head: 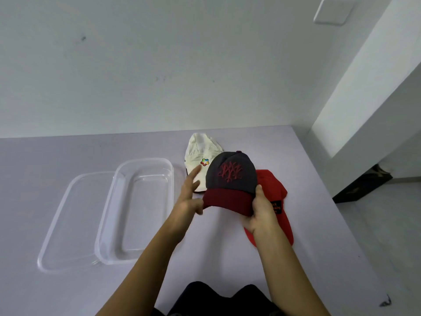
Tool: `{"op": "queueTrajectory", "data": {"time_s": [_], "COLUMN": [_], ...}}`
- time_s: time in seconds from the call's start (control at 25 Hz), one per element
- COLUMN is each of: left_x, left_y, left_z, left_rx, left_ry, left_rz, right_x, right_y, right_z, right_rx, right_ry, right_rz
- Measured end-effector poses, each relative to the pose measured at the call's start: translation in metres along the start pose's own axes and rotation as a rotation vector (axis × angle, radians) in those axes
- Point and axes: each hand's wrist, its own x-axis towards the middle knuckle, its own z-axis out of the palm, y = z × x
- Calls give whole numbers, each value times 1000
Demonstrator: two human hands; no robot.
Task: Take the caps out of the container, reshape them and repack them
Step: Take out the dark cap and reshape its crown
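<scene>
A dark grey cap [231, 173] with a maroon brim and red embroidery is held above the table. My right hand [260, 210] grips the right side of its brim. My left hand [190, 195] is spread open beside the brim's left end, fingers apart, thumb touching the brim edge. Behind lies a white cap [200, 149] with a coloured logo, flat on the table. A red cap [276, 195] lies to the right, partly hidden by my right hand. The clear plastic container [114, 226] stands empty at the left.
The container's clear lid [61, 224] lies flat to the left, its right edge under the container. The pale purple table [319, 247] meets a white wall at the back and ends at the right over a grey floor with a dark object [362, 183].
</scene>
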Motion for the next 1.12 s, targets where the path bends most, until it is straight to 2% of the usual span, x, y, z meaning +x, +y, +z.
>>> {"op": "queueTrajectory", "data": {"time_s": [0.08, 0.16, 0.2, 0.28, 0.36, 0.44, 0.52, 0.56, 0.68, 0.76, 0.84, 1.0, 1.12], "left_x": [-5, -2, -1, 1, 3, 5, 5, 5, 1, -3, -7, -7, -9], "left_y": [-1, -8, -8, -8, -4, -1, 2, 2, 2, -3, -9, -9, -14], "left_z": [1, 3, 4, 4, 0, -6, -10, -12, -10, -3, 7, 15, 5], "left_rx": [359, 664, 686, 620, 581, 576, 579, 585, 600, 636, 630, 580, 734], "left_ry": [-172, -14, 115, 283, 351, 349, 310, 292, 317, 422, 532, 683, 644], "left_rz": [214, 466, 533, 556, 539, 548, 583, 603, 694, 748, 785, 831, 915], "right_x": [-2, -10, -15, -21, -27, -30, -33, -33, -31, -31, -36, -51, -50], "right_y": [-2, -7, -9, -9, -10, -11, -10, -10, -11, -16, -7, 17, 1], "right_z": [2, 4, 6, 8, 3, -10, -15, -15, -9, -6, -1, 10, 6], "right_rx": [0, -35, -54, -156, -393, -842, -1294, -1393, -1294, -1286, -1206, -1005, -1152], "right_ry": [-19, -78, -125, -190, -185, -281, -361, -333, -127, -35, -26, -101, -65], "right_rz": [-13, -31, -55, -159, -415, -799, -1069, -1171, -1328, -1393, -1435, -1295, -1399]}}
